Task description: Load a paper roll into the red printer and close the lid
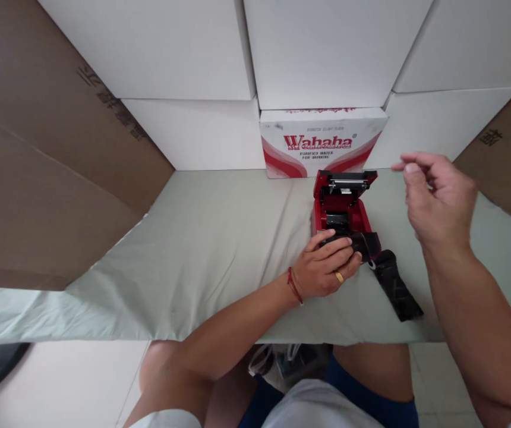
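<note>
A pale shirt (318, 407) is nearest the viewpoint, at the near side of the cloth-covered table (202, 238). The red device (362, 215) is on this table, right of its middle, in front of the printed carton (322, 145). Its long axis runs roughly from the near edge toward the carton, its near end angled slightly rightward. The hinged lid (347, 184) stands raised at the far end. A black strip (398, 291) lies just beside the near right corner, slanting toward the table edge.

From where I stand, the left forearm reaches diagonally inward; the left hand (327, 267) is palm down. Its fingers are slightly bent and parted, laid across the device's black near edge; whether they grip is not discernible. The right hand (442, 196) is raised right of the device, apart from it, fingers curled and thumb close to the index finger. I cannot tell whether they pinch anything.
</note>
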A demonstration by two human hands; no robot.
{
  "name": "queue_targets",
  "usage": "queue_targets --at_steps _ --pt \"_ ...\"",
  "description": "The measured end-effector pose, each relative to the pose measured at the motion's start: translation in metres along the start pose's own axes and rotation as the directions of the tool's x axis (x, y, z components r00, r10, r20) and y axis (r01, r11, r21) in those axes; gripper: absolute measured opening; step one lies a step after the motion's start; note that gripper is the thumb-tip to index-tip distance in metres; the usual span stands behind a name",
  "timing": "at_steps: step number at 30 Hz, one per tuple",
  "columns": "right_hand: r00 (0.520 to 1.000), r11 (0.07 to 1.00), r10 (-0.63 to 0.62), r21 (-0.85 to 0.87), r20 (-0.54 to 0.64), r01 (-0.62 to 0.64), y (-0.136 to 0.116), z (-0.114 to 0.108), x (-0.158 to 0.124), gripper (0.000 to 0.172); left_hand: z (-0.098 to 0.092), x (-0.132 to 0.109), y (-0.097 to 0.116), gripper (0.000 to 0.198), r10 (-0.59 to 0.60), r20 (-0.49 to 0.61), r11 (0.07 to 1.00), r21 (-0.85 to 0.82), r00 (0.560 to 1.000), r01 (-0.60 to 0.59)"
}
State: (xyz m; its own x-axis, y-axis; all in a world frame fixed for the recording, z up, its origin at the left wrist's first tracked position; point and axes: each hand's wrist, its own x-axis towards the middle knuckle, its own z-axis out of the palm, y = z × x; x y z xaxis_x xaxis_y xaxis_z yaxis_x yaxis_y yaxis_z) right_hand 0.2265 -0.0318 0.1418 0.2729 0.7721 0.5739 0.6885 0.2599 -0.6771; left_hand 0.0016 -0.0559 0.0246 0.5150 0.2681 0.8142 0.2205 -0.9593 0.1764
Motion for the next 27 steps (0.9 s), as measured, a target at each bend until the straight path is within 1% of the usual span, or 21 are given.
queue_targets --at_steps 1,2,3,4,6,8,10,12,14,16,19,22,25,27 --pt "0.999 0.999 0.01 0.033 -0.038 -0.009 0.009 0.005 0.004 0.055 -0.001 0.001 0.0 0.032 0.019 -0.013 0.999 0.033 1.0 -0.019" --pt "1.0 0.997 0.023 0.071 -0.018 -0.021 0.017 0.013 0.007 0.06 -0.002 0.002 0.0 0.031 0.041 -0.028 0.997 0.073 0.999 -0.039" --pt "0.999 0.993 0.029 0.112 0.031 -0.032 0.024 0.02 0.009 0.064 -0.003 0.002 0.0 0.031 0.063 -0.042 0.992 0.111 0.997 -0.058" --pt "0.996 0.989 0.018 0.146 0.087 -0.031 0.029 0.026 0.009 0.065 -0.003 0.002 0.0 0.03 0.08 -0.053 0.988 0.14 0.995 -0.072" --pt "0.989 0.983 -0.04 0.181 0.144 0.014 0.031 0.032 0.004 0.055 -0.002 0.001 -0.002 0.03 0.081 -0.045 0.987 0.142 0.996 -0.074" --pt "0.983 0.981 -0.109 0.178 0.147 0.082 0.026 0.027 -0.009 0.046 0.0 -0.001 -0.003 0.033 0.032 -0.01 0.996 0.078 0.999 -0.031" --pt "0.974 0.978 -0.157 0.165 0.165 0.129 0.021 0.016 -0.024 0.043 0.002 -0.003 -0.003 0.036 -0.014 -0.014 0.999 0.043 1.0 0.015" --pt "0.953 0.969 -0.216 0.166 0.211 0.183 0.021 0.006 -0.04 0.04 0.004 -0.005 -0.003 0.038 0.008 -0.087 0.994 0.109 0.996 0.002" --pt "0.922 0.952 -0.293 0.169 0.254 0.256 0.028 0.001 -0.054 0.037 0.003 -0.005 -0.004 0.037 0.065 -0.155 0.978 0.207 0.986 -0.032" --pt "0.894 0.937 -0.346 0.162 0.286 0.31 0.038 0.001 -0.065 0.037 0.002 -0.004 -0.005 0.038 0.084 -0.16 0.967 0.253 0.984 -0.041" --pt "0.886 0.931 -0.363 0.162 0.289 0.328 0.049 0.005 -0.075 0.037 -0.001 -0.004 -0.008 0.042 0.048 -0.124 0.965 0.263 0.991 -0.013" --pt "0.889 0.922 -0.377 0.192 0.26 0.335 0.053 0.01 -0.078 0.036 -0.005 -0.004 -0.014 0.047 -0.007 -0.148 0.974 0.224 0.989 0.041" --pt "0.891 0.909 -0.396 0.231 0.221 0.347 0.052 0.014 -0.08 0.036 -0.011 -0.003 -0.022 0.058 -0.12 -0.196 0.987 0.081 0.973 0.138" --pt "0.897 0.904 -0.399 0.247 0.193 0.349 0.05 0.015 -0.08 0.037 -0.017 -0.003 -0.028 0.06 -0.222 -0.17 0.975 -0.031 0.96 0.22"
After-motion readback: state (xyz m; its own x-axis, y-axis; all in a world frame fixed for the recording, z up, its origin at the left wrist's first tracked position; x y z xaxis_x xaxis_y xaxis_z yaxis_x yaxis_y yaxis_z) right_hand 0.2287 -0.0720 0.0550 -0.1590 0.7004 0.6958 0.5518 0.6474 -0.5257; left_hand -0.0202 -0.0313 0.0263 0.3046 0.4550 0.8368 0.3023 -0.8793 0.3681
